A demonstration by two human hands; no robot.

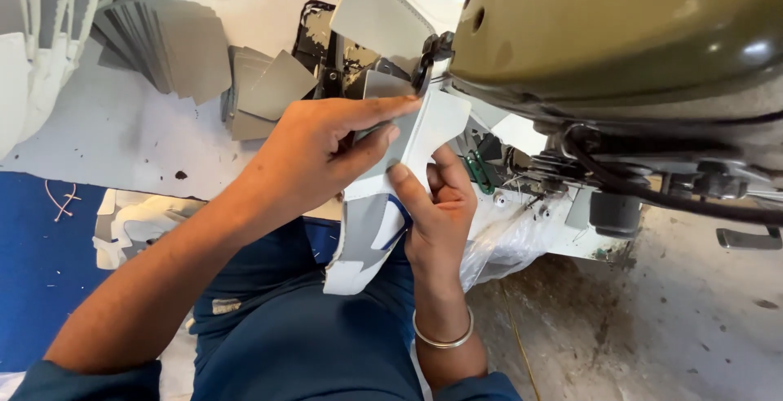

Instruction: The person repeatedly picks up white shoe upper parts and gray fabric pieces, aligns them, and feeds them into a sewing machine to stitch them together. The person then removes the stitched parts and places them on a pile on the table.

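**Both my hands on the white and grey piece at the sewing machine**

The white and grey piece (391, 189) lies between my two hands, just in front of my body. My left hand (314, 152) comes in from the left and lies across its upper part, fingers stretched out flat toward the machine, thumb pressed against the grey panel, so the hand is closed on the piece in a flat pinch. My right hand (436, 205) sits just beside it on the right, lower down, with the thumb on the front of the white edge and the fingers curled behind, gripping the same piece. A thin metal bangle (444, 337) circles that wrist.

The top end of the piece reaches up to the black metal foot (428, 58) of the olive green sewing machine (620, 26), and touches it there as far as I can tell. From my hands the rest hangs down over my blue trousers (277, 319).

The piece is a long, curved strip of stiff sheet material, mostly white, with a grey panel down its middle and a thin dark blue line along one curved edge near my right thumb. Its lower end is rounded and white.

On the white worktop (122, 132) to the left, well apart from my hands, lies a fanned stack of grey cut pieces (167, 42), with a few more grey pieces (265, 91) nearer the machine. Clear plastic wrap (506, 242) hangs under the machine on the right.
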